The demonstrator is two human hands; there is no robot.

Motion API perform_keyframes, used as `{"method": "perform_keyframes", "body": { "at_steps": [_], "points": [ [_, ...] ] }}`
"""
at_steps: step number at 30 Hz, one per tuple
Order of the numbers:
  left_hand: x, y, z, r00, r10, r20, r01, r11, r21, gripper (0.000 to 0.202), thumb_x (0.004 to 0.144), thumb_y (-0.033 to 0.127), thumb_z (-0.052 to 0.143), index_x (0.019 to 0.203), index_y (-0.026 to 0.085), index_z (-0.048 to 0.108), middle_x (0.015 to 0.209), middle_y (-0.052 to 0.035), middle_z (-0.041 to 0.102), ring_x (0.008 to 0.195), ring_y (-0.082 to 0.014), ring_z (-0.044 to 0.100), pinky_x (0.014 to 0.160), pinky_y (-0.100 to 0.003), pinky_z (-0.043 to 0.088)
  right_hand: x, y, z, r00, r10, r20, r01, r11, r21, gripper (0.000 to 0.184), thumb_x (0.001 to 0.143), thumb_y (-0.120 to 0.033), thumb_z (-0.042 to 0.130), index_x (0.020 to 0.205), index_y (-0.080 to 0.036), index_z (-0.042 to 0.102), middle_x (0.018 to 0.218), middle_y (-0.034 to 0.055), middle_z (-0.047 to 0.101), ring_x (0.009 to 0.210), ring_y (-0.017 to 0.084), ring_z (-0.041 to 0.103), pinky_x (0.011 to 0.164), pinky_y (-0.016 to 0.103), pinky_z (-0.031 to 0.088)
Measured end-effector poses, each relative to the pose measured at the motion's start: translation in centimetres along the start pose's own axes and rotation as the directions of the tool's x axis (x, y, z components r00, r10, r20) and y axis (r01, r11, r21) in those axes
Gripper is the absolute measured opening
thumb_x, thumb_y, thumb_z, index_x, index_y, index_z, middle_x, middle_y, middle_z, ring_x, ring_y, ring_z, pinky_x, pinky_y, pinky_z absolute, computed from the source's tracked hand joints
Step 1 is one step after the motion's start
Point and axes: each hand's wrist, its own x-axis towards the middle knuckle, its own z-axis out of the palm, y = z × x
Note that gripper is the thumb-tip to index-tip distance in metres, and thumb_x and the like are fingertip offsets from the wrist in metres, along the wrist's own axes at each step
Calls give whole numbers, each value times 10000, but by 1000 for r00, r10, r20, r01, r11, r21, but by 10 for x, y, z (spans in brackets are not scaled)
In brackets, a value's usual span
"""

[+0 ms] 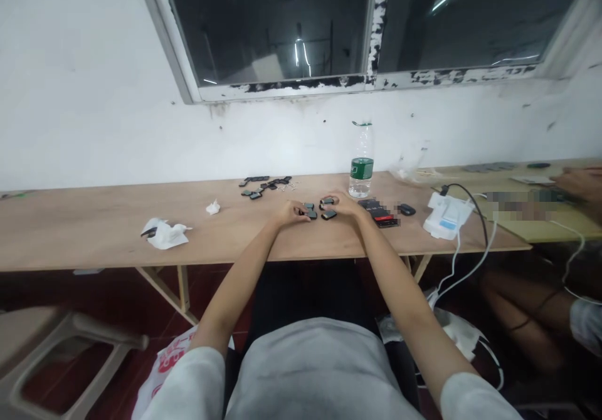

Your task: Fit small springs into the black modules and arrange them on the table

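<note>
Your left hand (290, 213) and right hand (341, 204) hide part of the small black pieces (317, 212) between them; exact kind too small to tell. Same for the heap (266, 187) further back. Red-and-black stack (379, 213) blurred, also a patch (522, 205) on the next table (527, 230). Another person's hand (583, 183) cut off by the right edge.

Your shirt (320, 370) is pale grey, the small blocks (328, 214) black, the bottle label (362, 168) green, the tabletop (94, 238) light tan.
</note>
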Motion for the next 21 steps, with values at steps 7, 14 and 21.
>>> {"method": "perform_keyframes", "body": {
  "at_steps": [7,14,21],
  "points": [
    [1,2,-4,993,94,75,-92,995,-23,342,613,479,987,792,229,837,991,-115,818,1021,-312,729,926,-433,577,-8,12,0,987,41,157,-31,998,-62,452,707,-341,930,1134,-242,821,1358,116,712,1323,332,617,1200,498,426],
    [-1,-5,-7,1000,-8,23,9,998,-60,270,750,450,893,900,229,859,1281,-128,762,1203,-331,690,1030,-440,551,-9,7,11,994,64,83,-55,993,-101,388,707,-338,940,1069,-244,838,1293,122,745,1319,371,622,1206,532,415],
    [1,-18,-3,997,-61,41,66,989,-134,325,820,512,803,955,218,837,1147,-110,809,1091,-300,743,999,-411,574,-3,13,20,997,4,73,1,998,-70,352,744,-358,913,1069,-257,825,1240,100,767,1256,330,654,1200,519,417]
  ]
}}
